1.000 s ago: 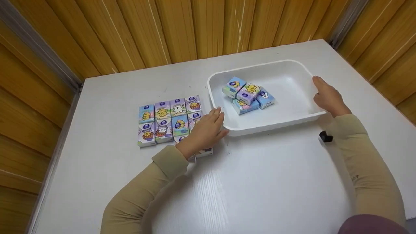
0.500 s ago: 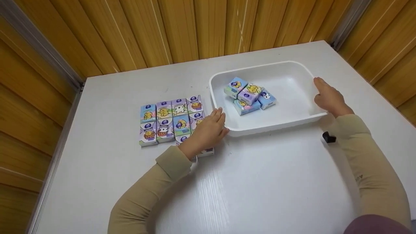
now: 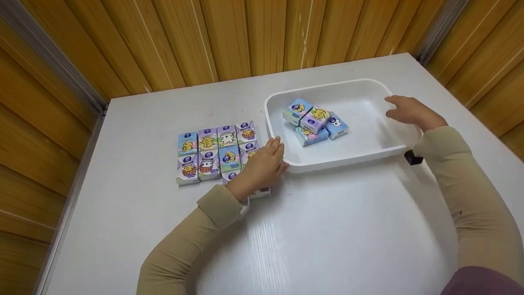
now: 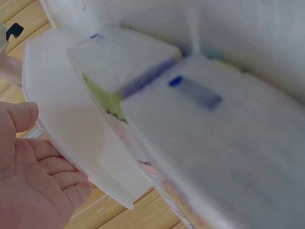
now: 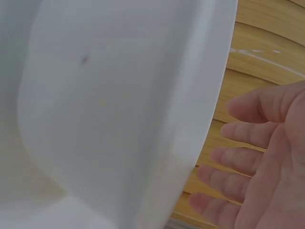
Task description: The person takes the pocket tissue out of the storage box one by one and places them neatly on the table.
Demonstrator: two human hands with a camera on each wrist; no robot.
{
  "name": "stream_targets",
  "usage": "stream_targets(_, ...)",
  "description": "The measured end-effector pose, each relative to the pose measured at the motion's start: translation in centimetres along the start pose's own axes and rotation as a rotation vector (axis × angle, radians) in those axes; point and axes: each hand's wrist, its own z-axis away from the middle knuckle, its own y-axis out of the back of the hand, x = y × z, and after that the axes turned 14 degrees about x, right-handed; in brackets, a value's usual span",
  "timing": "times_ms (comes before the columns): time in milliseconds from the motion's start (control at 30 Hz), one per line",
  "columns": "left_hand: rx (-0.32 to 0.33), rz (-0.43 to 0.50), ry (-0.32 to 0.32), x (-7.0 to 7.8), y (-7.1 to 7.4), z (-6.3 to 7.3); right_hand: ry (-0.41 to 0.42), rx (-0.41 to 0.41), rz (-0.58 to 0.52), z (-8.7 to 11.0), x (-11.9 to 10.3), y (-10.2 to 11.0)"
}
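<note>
Left hand (image 3: 262,167) against left rim of white plastic tray (image 3: 366,129), fingers extended. Right hand (image 3: 412,111) just off right rim, fingers loosely apart. Four cartoon-print packs (image 3: 316,118) piled inside.

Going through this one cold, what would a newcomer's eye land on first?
Probably the colourful cartoon packs piled in the left part of the white tray, vivid against its plain inside. Next, the neat block of similar packs on the table left of the tray. Then the left hand at the tray's left side and the right hand at its right end.
</note>
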Motion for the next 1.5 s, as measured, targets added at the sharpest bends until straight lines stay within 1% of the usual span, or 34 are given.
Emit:
stream_targets(133, 0.004, -0.003, 0.0, 0.0, -0.1, 0.0, 0.04, -0.022, 0.022, -0.5, -2.5, 0.1)
stream_targets(200, 0.007, 0.0, 0.002, -0.1, -0.1, 0.0, 0.064, -0.028, 0.038, -0.9, -3.6, 0.0)
stream_targets(300, 0.009, 0.001, 0.006, -0.1, -0.1, 0.0, 0.084, -0.039, 0.033, -1.5, -5.1, -0.5)
stream_targets(467, 0.004, 0.014, 0.017, 0.0, -0.1, 0.1, 0.078, -0.058, -0.011, -2.8, -6.8, -1.3)
stream_targets(600, 0.003, 0.022, 0.019, 0.1, -0.1, 0.0, 0.057, -0.06, -0.052, -4.0, -7.5, -2.2)
stream_targets(733, 0.016, -0.006, -0.012, 0.0, 0.0, 0.0, 0.032, -0.076, -0.107, -5.2, -7.9, -3.2)
stream_targets(833, 0.02, -0.02, -0.023, -0.1, -0.1, 0.0, 0.03, -0.093, -0.139, -6.0, -8.4, -4.1)
stream_targets(1033, 0.028, -0.02, -0.016, -0.2, -0.1, -0.1, 0.029, -0.106, -0.156, -7.2, -9.7, -5.9)
stream_targets(1133, 0.031, -0.021, -0.014, -0.1, -0.1, -0.1, 0.043, -0.114, -0.145, -7.6, -10.0, -6.8)
stream_targets(1300, 0.015, -0.009, -0.005, 0.0, -0.1, 0.0, 0.085, -0.144, -0.137, -8.2, -10.1, -8.2)
stream_targets(1367, 0.013, -0.008, -0.005, 0.0, -0.1, 0.0, 0.093, -0.152, -0.152, -8.2, -10.2, -8.5)
stream_targets(1433, 0.011, -0.004, -0.003, 0.0, 0.0, -0.1, 0.084, -0.158, -0.163, -8.2, -10.4, -8.7)
stream_targets(1500, 0.011, -0.002, -0.002, 0.0, 0.0, -0.1, 0.085, -0.163, -0.159, -8.1, -10.7, -8.7)
